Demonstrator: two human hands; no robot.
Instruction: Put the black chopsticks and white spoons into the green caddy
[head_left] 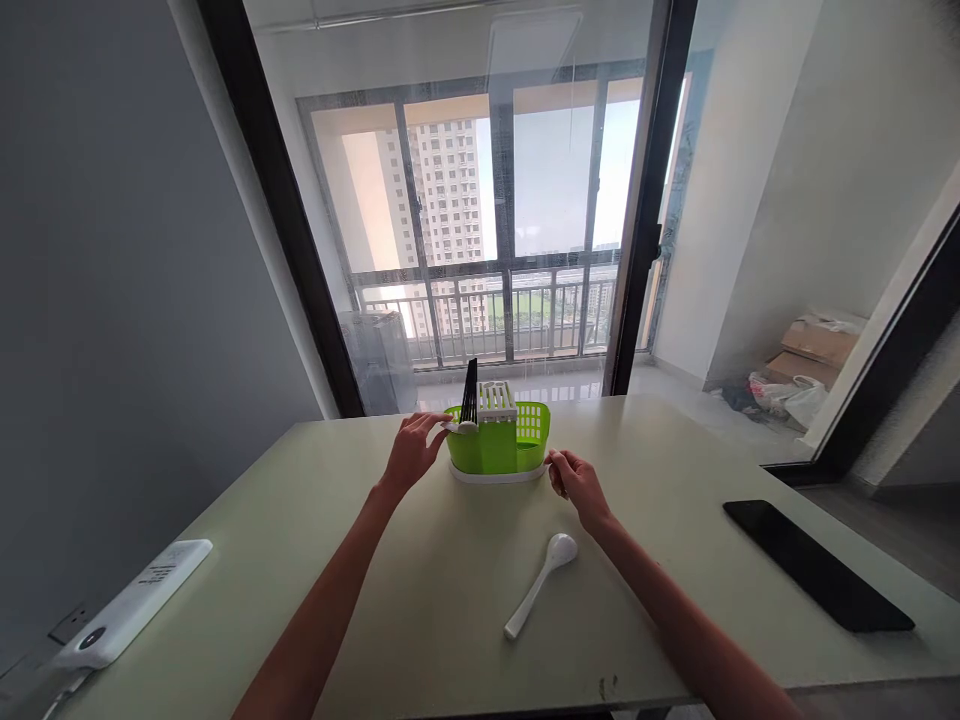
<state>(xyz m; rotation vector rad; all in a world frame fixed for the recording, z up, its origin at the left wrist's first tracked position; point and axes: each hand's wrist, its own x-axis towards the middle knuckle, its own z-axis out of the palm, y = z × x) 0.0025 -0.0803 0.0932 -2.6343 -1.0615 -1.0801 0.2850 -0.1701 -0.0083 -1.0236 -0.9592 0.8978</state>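
Observation:
A green utensil holder (497, 448) with a white slotted section and a white base stands upright at the table's far side. Several black chopsticks (469, 393) lean in its left part. My left hand (415, 447) pinches a small white spoon (466, 428) by its handle, the bowl at the holder's front left rim, beside the chopsticks. At the holder's lower right edge, the curled fingers of my right hand (576, 482) grip it. A larger white spoon (547, 582) lies on the table between my forearms, its bowl towards my right hand.
On the pale table (420, 620), a white power strip-like device (142, 600) with a cable lies at the left edge. A black phone-like slab (817, 565) rests at the right. Behind the table stands a glass door; cardboard boxes (817, 350) and bags lie beyond it.

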